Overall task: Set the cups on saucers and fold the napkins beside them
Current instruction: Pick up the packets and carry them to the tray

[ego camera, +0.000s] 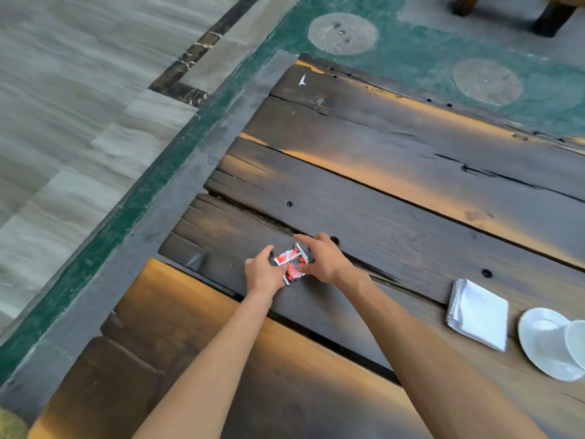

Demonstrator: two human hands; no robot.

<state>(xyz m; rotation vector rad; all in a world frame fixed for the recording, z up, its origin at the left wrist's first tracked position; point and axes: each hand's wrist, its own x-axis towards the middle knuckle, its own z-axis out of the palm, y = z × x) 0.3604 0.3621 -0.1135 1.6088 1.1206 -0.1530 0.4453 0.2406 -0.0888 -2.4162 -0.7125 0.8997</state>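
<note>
Both hands together near the left end of the dark plank desk (pixel 395 198), working a small red-and-white printed napkin (pixel 289 264). Left hand (pixel 264 270) pinching its near-left edge, thumb curled over; right hand (pixel 323 261) gripping the far-right side, fingers bent round it, forefinger stretched out. Thin, limp paper by the look: light, easily torn or creased crooked, best held at edges and corners and pressed flat along the fold. Well apart to the right, a folded white napkin (pixel 478 315) lying flat, just beside a white saucer (pixel 541 343) carrying a white cup (pixel 577 340) half out of view. Cup and saucer probably brittle and smooth; best taken by rim or handle.
</note>
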